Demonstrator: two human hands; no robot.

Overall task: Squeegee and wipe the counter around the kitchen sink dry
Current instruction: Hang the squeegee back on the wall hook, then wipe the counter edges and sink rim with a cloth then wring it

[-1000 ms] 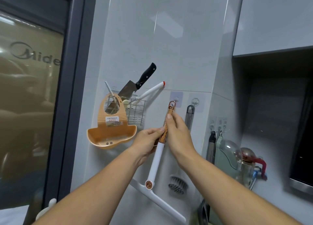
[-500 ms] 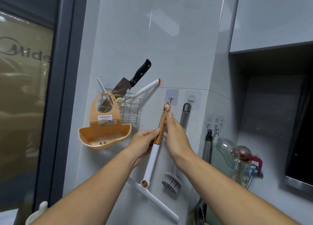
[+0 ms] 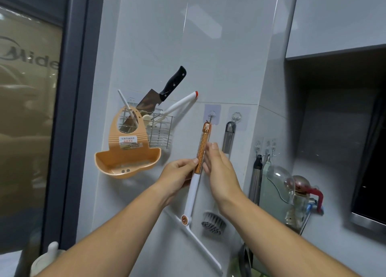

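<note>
A white squeegee [image 3: 193,191] with an orange patterned grip hangs against the tiled wall, its top ring right at a clear adhesive hook [image 3: 212,114]. Its white blade [image 3: 200,245] slants down to the right below the handle. My left hand [image 3: 177,176] pinches the lower part of the orange grip. My right hand [image 3: 219,168] rests against the grip's right side with the fingers pointing up. I cannot tell whether the ring is still on the hook.
A wire rack [image 3: 158,128] with a cleaver [image 3: 165,91] and an orange plastic holder [image 3: 127,151] hang at the left. A brush [image 3: 213,222] hangs on a second hook [image 3: 237,117]. Bottles and a glass jug [image 3: 279,189] stand at the right. A dark window frame [image 3: 69,109] borders the left.
Both hands have slid down the squeegee's handle, away from the ring at the hook. The view has shifted slightly.
</note>
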